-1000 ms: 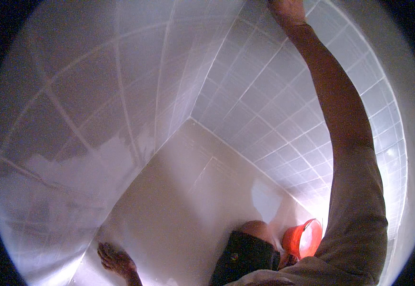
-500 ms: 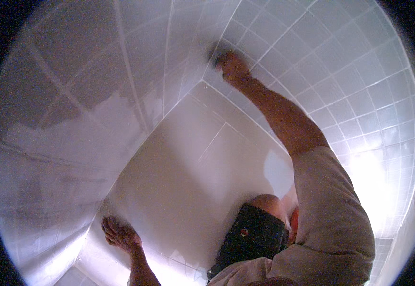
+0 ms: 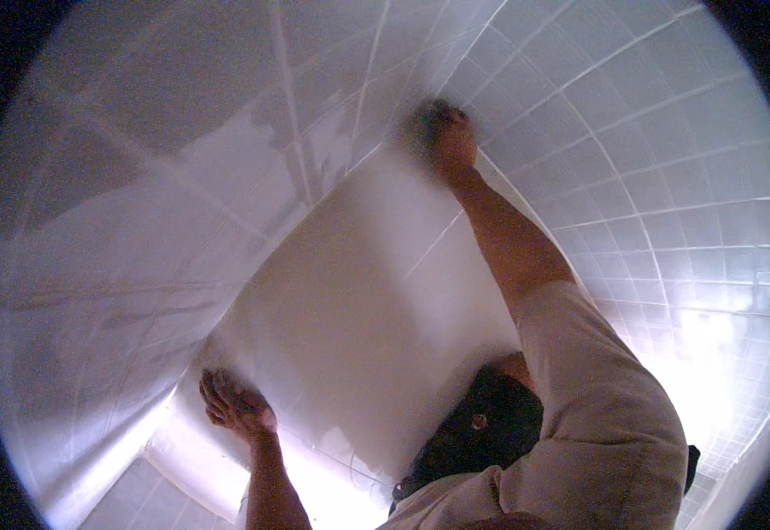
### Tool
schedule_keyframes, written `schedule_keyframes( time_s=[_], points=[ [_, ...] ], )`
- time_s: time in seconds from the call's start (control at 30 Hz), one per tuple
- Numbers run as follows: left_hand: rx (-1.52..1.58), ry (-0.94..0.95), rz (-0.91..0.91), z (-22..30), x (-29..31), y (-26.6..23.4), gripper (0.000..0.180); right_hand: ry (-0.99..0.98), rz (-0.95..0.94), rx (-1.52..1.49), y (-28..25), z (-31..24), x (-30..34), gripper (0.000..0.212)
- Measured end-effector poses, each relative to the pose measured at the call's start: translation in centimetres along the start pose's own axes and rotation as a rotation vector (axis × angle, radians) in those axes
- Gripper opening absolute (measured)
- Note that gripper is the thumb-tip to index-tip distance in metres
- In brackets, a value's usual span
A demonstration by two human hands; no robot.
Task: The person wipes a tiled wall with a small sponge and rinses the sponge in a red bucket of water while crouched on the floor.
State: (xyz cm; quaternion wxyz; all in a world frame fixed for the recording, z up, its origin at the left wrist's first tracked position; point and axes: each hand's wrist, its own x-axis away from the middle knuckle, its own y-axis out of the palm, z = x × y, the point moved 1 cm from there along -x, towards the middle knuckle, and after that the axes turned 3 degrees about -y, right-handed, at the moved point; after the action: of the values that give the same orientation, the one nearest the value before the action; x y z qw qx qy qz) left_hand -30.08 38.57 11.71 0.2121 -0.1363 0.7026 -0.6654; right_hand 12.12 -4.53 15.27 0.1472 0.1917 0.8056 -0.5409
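My right hand [image 3: 455, 144] reaches far out to the spot where the left wall, the right wall and the smooth beige panel [image 3: 349, 274] meet. Its fingers are curled together. A dark blur lies beside them, and whatever they may hold cannot be made out. Lower on the left, my left hand [image 3: 235, 405] rests on the beige panel near its left edge, fingers stretched out and nothing in them. The right wall [image 3: 667, 168] carries small tiles with pale joints. On the left wall [image 3: 137, 221], a whitish smear covers part of the larger tiles.
My bent knee in dark shorts [image 3: 482, 424] sits at lower centre, next to my light sleeve [image 3: 588, 380]. Bright light glares off the lower right wall. At the bottom left, a pale ledge [image 3: 195, 464] borders grey tiles [image 3: 151, 495].
My right hand has moved off the right tiled wall onto the corner, which it now covers. My left hand stays against the panel. The whole view has shifted a little.
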Motion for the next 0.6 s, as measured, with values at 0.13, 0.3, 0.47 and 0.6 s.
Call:
schedule_keyframes(
  time_s=[0.13, 0.3, 0.47, 0.6],
  points=[
    [0.009, -0.042, -0.058, 0.3, -0.2, -1.1, 0.055, 0.012, -0.238, -0.371, -1.5, 0.3, 0.1, 0.031],
    [0.06, -0.027, -0.075, 0.6, -0.6, -1.4, 0.052, -0.431, 0.114, 0.021, 0.2, -0.6, -1.0, 0.027],
    [0.054, -0.017, -0.041, -1.7, -0.1, 0.1, 0.051, -0.082, -0.118, -0.408, 1.1, -4.4, 4.2, 0.026],
    [-0.097, -0.012, -0.041, 0.8, -0.8, -1.7, 0.052, -0.37, -0.236, -0.413, 1.2, -6.7, 14.5, 0.025]
  ],
)
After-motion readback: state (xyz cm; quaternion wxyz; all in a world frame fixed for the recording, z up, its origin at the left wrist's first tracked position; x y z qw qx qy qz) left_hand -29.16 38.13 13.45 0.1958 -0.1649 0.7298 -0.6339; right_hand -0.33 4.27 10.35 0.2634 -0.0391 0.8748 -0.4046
